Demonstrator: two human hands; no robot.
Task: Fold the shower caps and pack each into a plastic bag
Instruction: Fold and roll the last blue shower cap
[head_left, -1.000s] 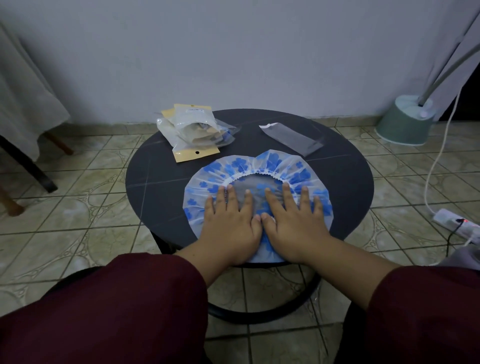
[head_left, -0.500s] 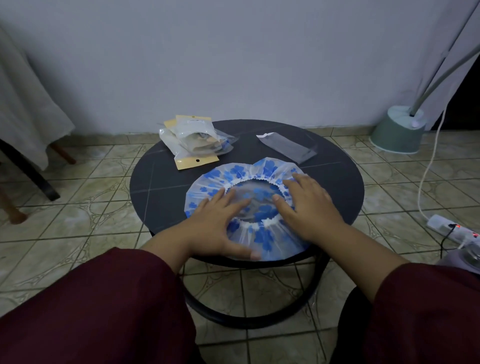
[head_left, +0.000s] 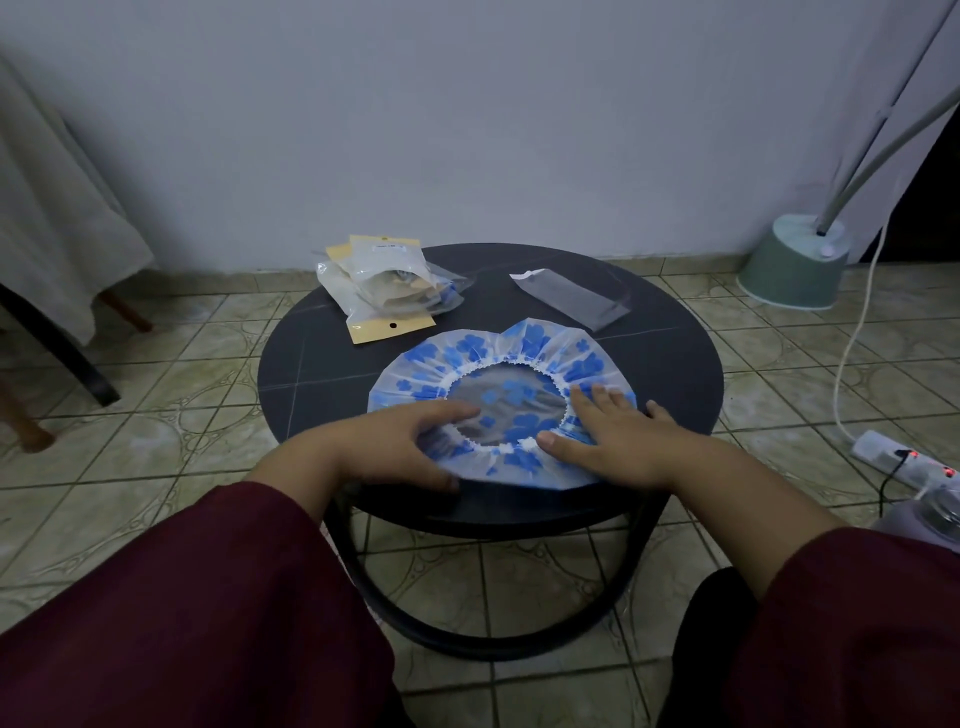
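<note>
While the round dark worktop (head_left: 311, 364) carries everything, the blue-flowered shower cap (head_left: 498, 358) takes up its near half, spread flat with the elastic opening facing up. It is nearly a circle, so no long axis shows; the fold line looks free to choose. Taking the cap as a clock face with twelve toward the wall, the left hand (head_left: 395, 441) lies at about eight o'clock and the right hand (head_left: 618, 431) at about four, both spread with palms down on the rim, neither pinching the plastic. They look equally near it, one on each side of the opening. A fold across the middle would probably suit this hold. The packed bags (head_left: 384, 286) lie off at eleven o'clock, the empty clear plastic bag (head_left: 571, 296) at one, both apart from the cap.
</note>
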